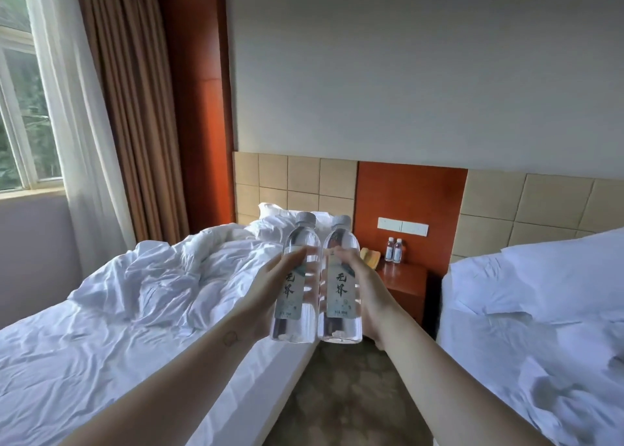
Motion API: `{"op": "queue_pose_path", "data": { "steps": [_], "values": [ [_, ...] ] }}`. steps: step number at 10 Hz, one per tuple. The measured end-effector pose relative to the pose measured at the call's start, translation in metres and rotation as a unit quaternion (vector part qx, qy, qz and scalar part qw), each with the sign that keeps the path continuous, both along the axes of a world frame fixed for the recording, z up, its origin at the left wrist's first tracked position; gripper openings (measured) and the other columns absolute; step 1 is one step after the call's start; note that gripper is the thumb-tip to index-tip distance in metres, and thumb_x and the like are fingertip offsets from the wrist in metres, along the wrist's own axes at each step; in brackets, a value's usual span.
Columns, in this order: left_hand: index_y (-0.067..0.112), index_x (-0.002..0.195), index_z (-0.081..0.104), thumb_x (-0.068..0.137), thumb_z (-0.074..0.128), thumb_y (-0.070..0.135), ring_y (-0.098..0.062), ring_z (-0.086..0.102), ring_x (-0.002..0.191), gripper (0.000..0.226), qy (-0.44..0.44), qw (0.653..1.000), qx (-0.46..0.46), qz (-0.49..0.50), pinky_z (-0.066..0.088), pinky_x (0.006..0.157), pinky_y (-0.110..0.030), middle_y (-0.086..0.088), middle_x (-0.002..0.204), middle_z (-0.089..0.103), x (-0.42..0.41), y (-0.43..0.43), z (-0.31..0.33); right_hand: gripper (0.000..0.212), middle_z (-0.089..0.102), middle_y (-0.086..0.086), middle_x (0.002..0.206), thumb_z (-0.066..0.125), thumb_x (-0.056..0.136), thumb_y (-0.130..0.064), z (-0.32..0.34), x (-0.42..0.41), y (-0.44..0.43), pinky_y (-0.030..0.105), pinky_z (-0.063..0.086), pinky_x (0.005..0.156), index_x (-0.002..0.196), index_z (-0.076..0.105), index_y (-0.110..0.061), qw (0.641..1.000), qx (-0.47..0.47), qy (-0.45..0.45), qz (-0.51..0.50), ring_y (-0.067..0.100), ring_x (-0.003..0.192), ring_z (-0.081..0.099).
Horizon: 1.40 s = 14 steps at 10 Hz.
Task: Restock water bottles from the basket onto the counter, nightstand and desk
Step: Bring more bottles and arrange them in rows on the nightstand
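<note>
1. L hand point(266, 290) grips the L bottle point(297, 277). Its fingers point(297, 252) are curled round the labelled mid-section.
2. R hand point(366, 287) grips the R bottle point(339, 277) the same way, fingers wrapped round the label.
3. Both bottles are clear w/ white caps on, near upright, side by side & about touching. They're held in the air, nearer the camera than the nightstand point(403, 283) & to its left.
4. Nightstand is red-brown wood, against the headboard wall.
5. Its tabletop carries two small bottles point(394, 250) at the back, upright & close together. A yellow item point(369, 258) lies just left of them.
6. L bed point(135, 293), w/ rumpled white bedding, is left of the nightstand. R bed point(540, 310) is to its right.
7. Switch panel point(403, 226) is on the wall above the nightstand.
</note>
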<state>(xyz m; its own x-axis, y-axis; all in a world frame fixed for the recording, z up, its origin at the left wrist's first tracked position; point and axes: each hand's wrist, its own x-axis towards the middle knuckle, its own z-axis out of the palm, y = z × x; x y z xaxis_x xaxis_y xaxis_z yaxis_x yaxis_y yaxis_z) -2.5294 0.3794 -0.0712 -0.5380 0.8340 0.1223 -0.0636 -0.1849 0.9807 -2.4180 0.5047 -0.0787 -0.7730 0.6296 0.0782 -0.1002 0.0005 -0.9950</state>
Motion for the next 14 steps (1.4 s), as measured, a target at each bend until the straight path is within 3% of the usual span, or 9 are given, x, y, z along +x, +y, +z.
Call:
{"op": "queue_pose_path", "data": {
  "steps": [1, 2, 5, 6, 8, 10, 12, 13, 14],
  "values": [
    [0.016, 0.104, 0.066, 0.061, 0.077, 0.056, -0.02, 0.07, 0.077, 0.06, -0.008, 0.999, -0.003, -0.034, 0.055, 0.063, -0.033, -0.007, 0.092, 0.072, -0.039, 0.036, -0.006, 0.073, 0.072, 0.011, 0.1, 0.066, 0.066, -0.064, -0.008, -0.031, 0.027, 0.022, 0.053, 0.052, 0.12, 0.058, -0.015, 0.999, -0.011, -0.013, -0.032, 0.013, 0.072, 0.071],
    [0.012, 0.118, 0.06, 0.065, 0.072, 0.054, -0.027, 0.065, 0.091, 0.069, -0.022, 0.998, -0.018, -0.055, 0.052, 0.077, -0.041, -0.014, 0.109, 0.066, -0.064, 0.076, -0.015, 0.068, 0.071, 0.012, 0.105, 0.068, 0.064, -0.06, -0.013, -0.05, 0.055, 0.028, 0.056, 0.059, 0.119, 0.059, -0.02, 0.997, -0.059, -0.011, -0.055, 0.019, 0.08, 0.072],
    [0.009, 0.121, 0.056, 0.07, 0.068, 0.045, -0.025, 0.064, 0.086, 0.064, -0.063, 0.991, -0.025, -0.119, 0.052, 0.078, -0.04, -0.013, 0.105, 0.065, -0.099, 0.214, -0.043, 0.053, 0.071, 0.005, 0.102, 0.071, 0.057, -0.058, -0.041, -0.074, 0.175, 0.045, 0.05, 0.089, 0.102, 0.067, -0.03, 0.982, -0.089, -0.041, -0.16, 0.026, 0.101, 0.065],
    [0.01, 0.116, 0.059, 0.066, 0.07, 0.046, -0.023, 0.066, 0.083, 0.062, -0.066, 0.989, -0.014, -0.131, 0.053, 0.074, -0.038, -0.01, 0.098, 0.067, -0.104, 0.273, -0.05, 0.047, 0.072, 0.006, 0.094, 0.07, 0.056, -0.058, -0.041, -0.076, 0.226, 0.045, 0.049, 0.09, 0.091, 0.069, -0.026, 0.978, -0.083, -0.064, -0.182, 0.026, 0.098, 0.064],
    [0.006, 0.117, 0.059, 0.083, 0.067, 0.036, -0.028, 0.072, 0.079, 0.046, -0.062, 0.985, 0.014, -0.158, 0.057, 0.062, -0.034, -0.015, 0.094, 0.073, -0.115, 0.4, -0.054, 0.053, 0.073, 0.01, 0.094, 0.069, 0.061, -0.055, -0.034, -0.078, 0.353, 0.05, 0.047, 0.098, 0.098, 0.071, -0.018, 0.981, -0.065, -0.074, -0.166, 0.032, 0.099, 0.066],
    [0.005, 0.124, 0.055, 0.083, 0.072, 0.035, -0.033, 0.071, 0.091, 0.053, -0.041, 0.987, 0.018, -0.155, 0.058, 0.07, -0.039, -0.022, 0.109, 0.068, -0.121, 0.51, -0.059, 0.044, 0.071, 0.014, 0.085, 0.069, 0.072, -0.044, -0.042, -0.081, 0.463, 0.041, 0.056, 0.076, 0.102, 0.069, -0.011, 0.984, -0.099, -0.042, -0.144, 0.028, 0.074, 0.069],
    [0.002, 0.121, 0.056, 0.078, 0.073, 0.039, -0.042, 0.065, 0.103, 0.059, -0.046, 0.989, 0.007, -0.142, 0.056, 0.084, -0.054, -0.03, 0.124, 0.055, -0.143, 0.6, -0.071, 0.056, 0.071, 0.014, 0.083, 0.071, 0.063, -0.046, -0.054, -0.1, 0.549, 0.047, 0.054, 0.084, 0.105, 0.067, -0.008, 0.982, -0.111, -0.041, -0.146, 0.029, 0.074, 0.068],
    [0.005, 0.101, 0.069, 0.082, 0.071, 0.037, -0.042, 0.067, 0.096, 0.037, -0.034, 0.985, 0.011, -0.167, 0.058, 0.079, -0.052, -0.034, 0.116, 0.059, -0.158, 0.65, -0.076, 0.057, 0.071, 0.013, 0.082, 0.07, 0.063, -0.046, -0.059, -0.112, 0.596, 0.048, 0.054, 0.086, 0.105, 0.068, -0.009, 0.981, -0.106, -0.038, -0.157, 0.028, 0.073, 0.068],
    [0.001, 0.11, 0.064, 0.081, 0.073, 0.037, -0.044, 0.067, 0.096, 0.047, -0.041, 0.981, 0.007, -0.188, 0.057, 0.08, -0.052, -0.03, 0.11, 0.065, -0.177, 0.707, -0.083, 0.059, 0.072, 0.013, 0.085, 0.07, 0.062, -0.047, -0.066, -0.128, 0.65, 0.05, 0.052, 0.09, 0.107, 0.067, -0.009, 0.979, -0.105, -0.038, -0.169, 0.029, 0.077, 0.068]
  ]
}}
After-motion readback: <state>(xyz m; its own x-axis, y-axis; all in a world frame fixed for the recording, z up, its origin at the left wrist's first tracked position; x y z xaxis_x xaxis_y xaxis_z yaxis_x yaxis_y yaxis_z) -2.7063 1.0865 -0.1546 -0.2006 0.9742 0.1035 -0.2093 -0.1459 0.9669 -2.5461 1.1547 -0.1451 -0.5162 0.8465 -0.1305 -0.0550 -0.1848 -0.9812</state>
